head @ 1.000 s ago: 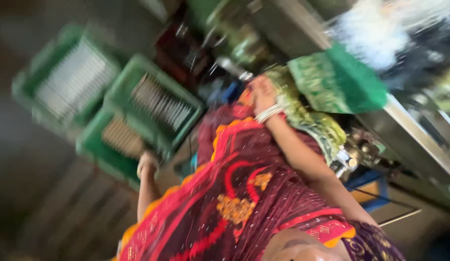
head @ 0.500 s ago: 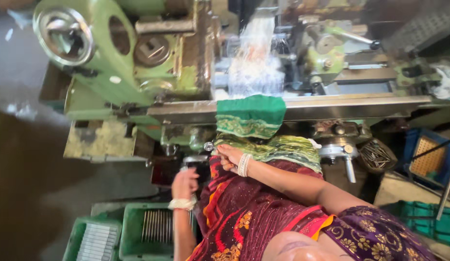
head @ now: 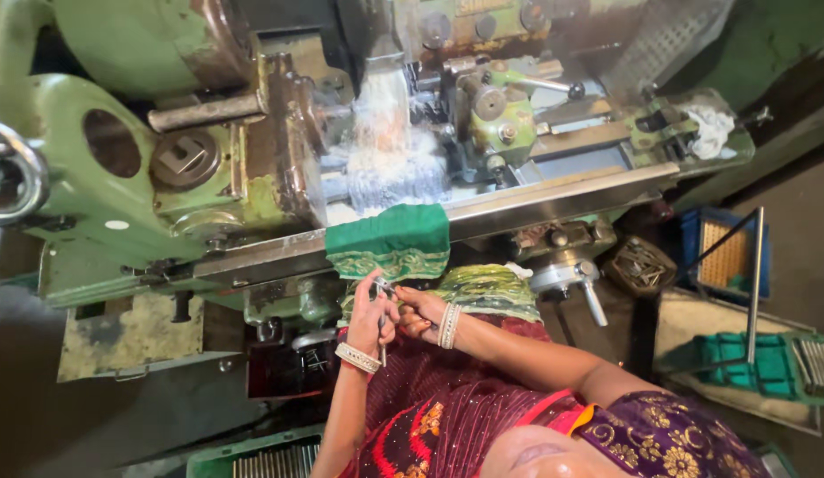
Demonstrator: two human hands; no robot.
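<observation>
My left hand (head: 369,320), a bracelet on its wrist, is closed around a thin metal rod (head: 382,347) that points down past the wrist. My right hand (head: 419,315), with bangles on its wrist, pinches the rod's upper end beside the left fingers. Both hands are held together just below a green cloth (head: 390,248) draped over the front rail of a green lathe (head: 120,168). White coolant (head: 385,142) splashes over the lathe's working area above the cloth. A red and purple patterned garment covers my body at the bottom.
The lathe's handwheel and lever (head: 571,281) stick out to the right of my hands. A blue crate (head: 726,257) and a green crate (head: 757,365) of metal parts stand at right. Another green crate (head: 253,460) is at the bottom left.
The view swung from the green crates on the floor up to the lathe. My hands, apart before, have come together on the rod under the green cloth.
</observation>
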